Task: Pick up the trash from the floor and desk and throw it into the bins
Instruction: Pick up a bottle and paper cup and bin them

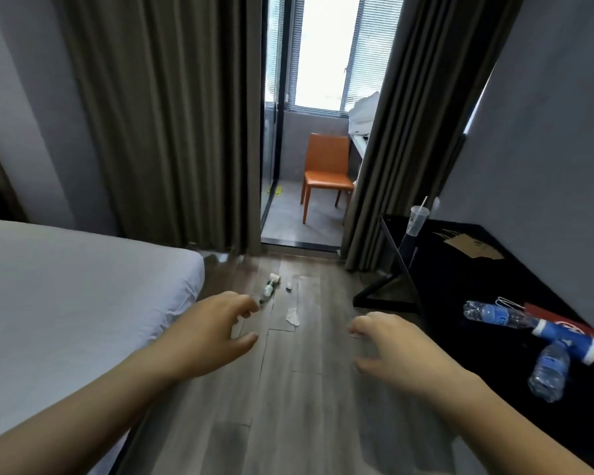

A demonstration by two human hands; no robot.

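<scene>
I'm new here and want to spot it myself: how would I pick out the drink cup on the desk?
Look to the black desk on the right side of the room. At its far corner, beside the dark curtain, stands the cup. It is the only upright thing there, clear plastic with a straw, while the water bottles nearer us lie on their sides.

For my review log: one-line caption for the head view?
Left hand and right hand extended, empty, above floor litter; bottles on the desk.
</scene>
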